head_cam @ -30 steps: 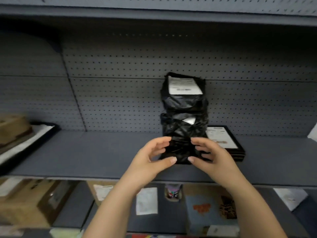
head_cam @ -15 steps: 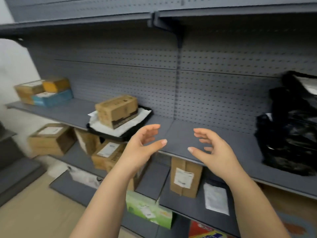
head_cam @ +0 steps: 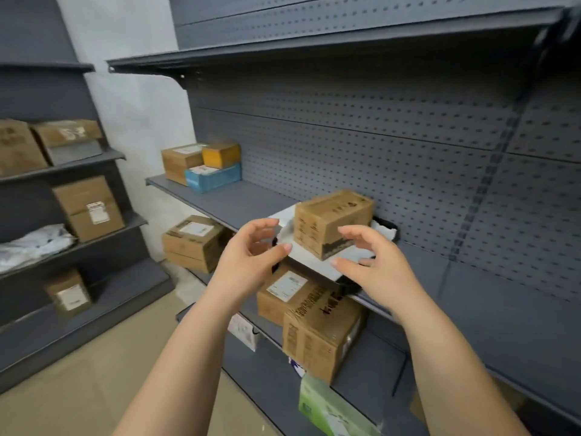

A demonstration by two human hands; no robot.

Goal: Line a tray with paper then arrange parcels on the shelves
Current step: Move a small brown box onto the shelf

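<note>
Soft even light, motion-blurred edges

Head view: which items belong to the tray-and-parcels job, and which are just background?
Job:
- black tray lined with white paper
- cardboard box sitting on the paper
- left hand and right hand, both open and empty

Background:
- blue box
- yellow box
- green carton

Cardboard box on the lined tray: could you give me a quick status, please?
Left hand, right hand open, empty. Cardboard box on paper-lined tray, untouched. Nothing between.
</note>
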